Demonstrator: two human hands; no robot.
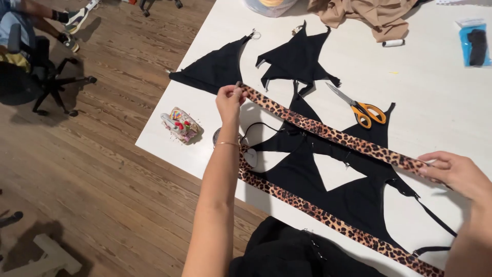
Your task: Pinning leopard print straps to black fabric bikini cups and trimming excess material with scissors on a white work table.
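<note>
1. The left hand (229, 100) is pinching the far end of a leopard-print strip (328, 132) between thumb and fingertips, at about ten o'clock on the white table (441, 97). The pinch is closed on the strip's tip, apparently to keep it taut.
2. The right hand (453, 172) is pressing on the same strip's other end at about four o'clock. The fingers are lying flat over it; whether they are curling under to grip it, I cannot tell. With both ends held, the strip is running straight and diagonal across the cloth.
3. The strip is lying over black fabric pieces (328, 174), cut in triangular shapes with thin straps, spread flat near the table's near edge.
4. A second leopard-print strip (328, 218) is lying parallel, toward six o'clock, along the lower edge of the black pieces, untouched by either hand.
5. Two more black triangular pieces (256, 64) are resting toward eleven and twelve o'clock, beyond the left hand.
6. Orange-handled scissors (361, 110) are lying just past the held strip at about one o'clock, within easy reach.
7. A colourful pincushion (180, 124) is sitting at nine o'clock beside the left forearm.
8. Beige cloth (369, 13) is bunched up at twelve o'clock, and a blue packet (474, 43) is lying at two o'clock.
</note>
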